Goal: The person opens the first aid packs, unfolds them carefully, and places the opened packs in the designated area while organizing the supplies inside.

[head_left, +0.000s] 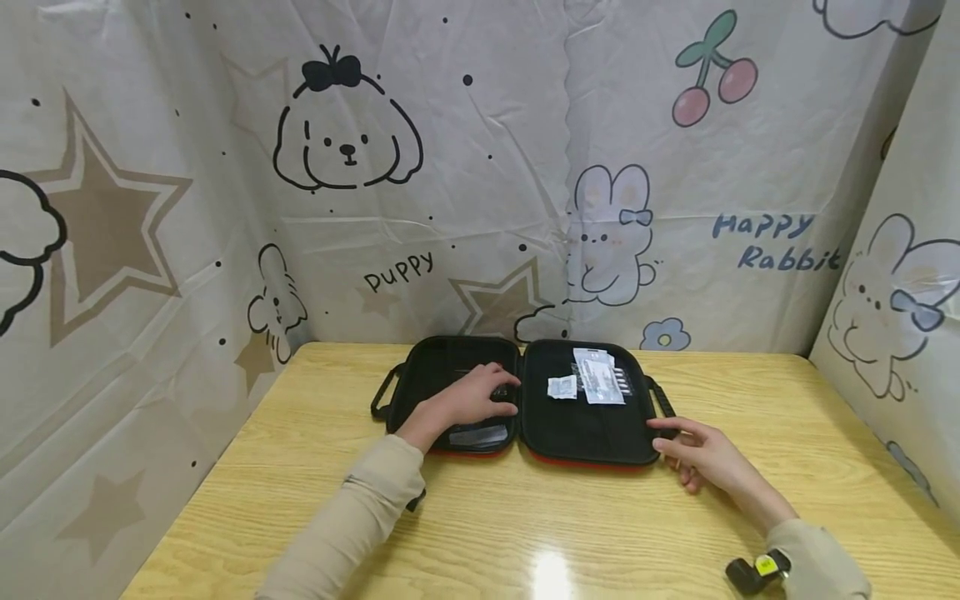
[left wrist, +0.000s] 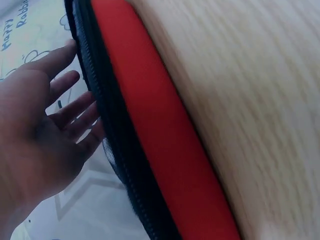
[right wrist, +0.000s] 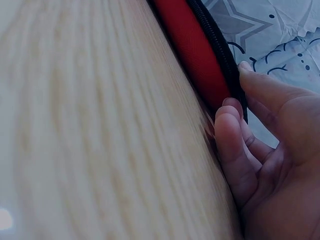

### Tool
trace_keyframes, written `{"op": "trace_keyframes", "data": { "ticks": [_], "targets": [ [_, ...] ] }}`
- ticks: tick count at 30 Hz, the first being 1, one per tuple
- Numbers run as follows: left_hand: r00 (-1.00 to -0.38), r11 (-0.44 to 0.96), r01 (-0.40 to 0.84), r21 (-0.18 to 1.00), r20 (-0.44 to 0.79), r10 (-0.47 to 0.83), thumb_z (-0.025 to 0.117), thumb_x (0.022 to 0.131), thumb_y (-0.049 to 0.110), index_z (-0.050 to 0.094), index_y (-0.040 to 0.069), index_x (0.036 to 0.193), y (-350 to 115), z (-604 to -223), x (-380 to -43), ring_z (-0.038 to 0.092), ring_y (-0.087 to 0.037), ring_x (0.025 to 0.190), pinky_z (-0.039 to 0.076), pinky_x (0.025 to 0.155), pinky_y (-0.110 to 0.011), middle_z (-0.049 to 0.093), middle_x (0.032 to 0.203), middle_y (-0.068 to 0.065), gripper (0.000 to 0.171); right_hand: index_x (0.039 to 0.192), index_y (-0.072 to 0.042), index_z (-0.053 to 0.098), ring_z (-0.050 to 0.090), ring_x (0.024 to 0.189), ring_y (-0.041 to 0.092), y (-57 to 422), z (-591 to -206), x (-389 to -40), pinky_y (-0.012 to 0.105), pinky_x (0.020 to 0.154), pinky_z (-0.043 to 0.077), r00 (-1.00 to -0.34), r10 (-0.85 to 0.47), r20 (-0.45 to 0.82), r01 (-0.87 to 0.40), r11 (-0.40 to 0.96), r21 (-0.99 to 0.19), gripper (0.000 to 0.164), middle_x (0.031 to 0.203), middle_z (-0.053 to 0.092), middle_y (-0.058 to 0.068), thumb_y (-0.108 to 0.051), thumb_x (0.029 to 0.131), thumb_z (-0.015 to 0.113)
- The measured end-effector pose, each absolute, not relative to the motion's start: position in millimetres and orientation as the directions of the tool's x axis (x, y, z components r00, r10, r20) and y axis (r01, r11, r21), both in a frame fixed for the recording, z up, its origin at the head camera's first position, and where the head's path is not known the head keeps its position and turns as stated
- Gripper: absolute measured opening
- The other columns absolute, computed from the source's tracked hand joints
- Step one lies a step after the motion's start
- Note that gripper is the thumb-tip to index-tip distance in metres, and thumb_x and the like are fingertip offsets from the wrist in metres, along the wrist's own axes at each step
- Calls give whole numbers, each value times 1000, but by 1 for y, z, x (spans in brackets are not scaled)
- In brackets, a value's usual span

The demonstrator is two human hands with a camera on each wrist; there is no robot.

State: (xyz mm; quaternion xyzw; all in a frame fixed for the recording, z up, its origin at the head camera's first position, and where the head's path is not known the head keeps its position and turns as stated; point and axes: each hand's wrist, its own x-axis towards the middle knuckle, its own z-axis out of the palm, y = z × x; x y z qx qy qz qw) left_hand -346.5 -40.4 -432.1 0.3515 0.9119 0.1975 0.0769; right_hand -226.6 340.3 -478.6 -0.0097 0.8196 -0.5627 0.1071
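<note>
A black zippered case with red outer sides (head_left: 585, 442) lies unfolded on the table, its two halves side by side. My left hand (head_left: 472, 396) reaches over the left half with fingers spread and loosely bent; whether it touches anything inside is hidden. Beneath it, a clear-and-grey flat packet (head_left: 478, 436) shows near the front edge. White sachets (head_left: 598, 379) and a smaller white packet (head_left: 562, 387) lie in the right half, beside a row of slim pale items. At the right half's front corner, my right hand (head_left: 701, 454) pinches the rim between thumb and fingers.
Carry handles stick out at the left (head_left: 382, 396) and right (head_left: 662, 398) of the case. The light wooden table (head_left: 570, 517) meets a printed cloth (head_left: 480, 167) behind and at both sides. A small black device with a yellow label (head_left: 761, 571) sits at the right wrist.
</note>
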Motion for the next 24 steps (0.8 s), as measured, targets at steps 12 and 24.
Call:
{"op": "trace_keyframes", "data": {
  "ticks": [12, 24],
  "targets": [
    [-759, 696, 568, 439, -49, 650, 63, 95, 46, 51, 20, 146, -31, -439, -342, 48, -31, 135, 40, 111, -47, 46, 149, -15, 58, 145, -6, 46, 52, 50, 12, 342, -479, -228, 30, 47, 52, -976, -144, -162, 99, 371, -923, 60, 78, 57, 7, -30, 95, 67],
    [-811, 731, 457, 506, -99, 576, 71, 90, 42, 51, 21, 146, -24, -438, -339, 33, -37, 146, 34, 114, -52, 34, 158, -21, 63, 143, -6, 49, 56, 54, 15, 338, -475, -227, 35, 48, 54, -982, -138, -131, 57, 444, -894, 57, 82, 57, 10, -31, 95, 67]
  ]
}}
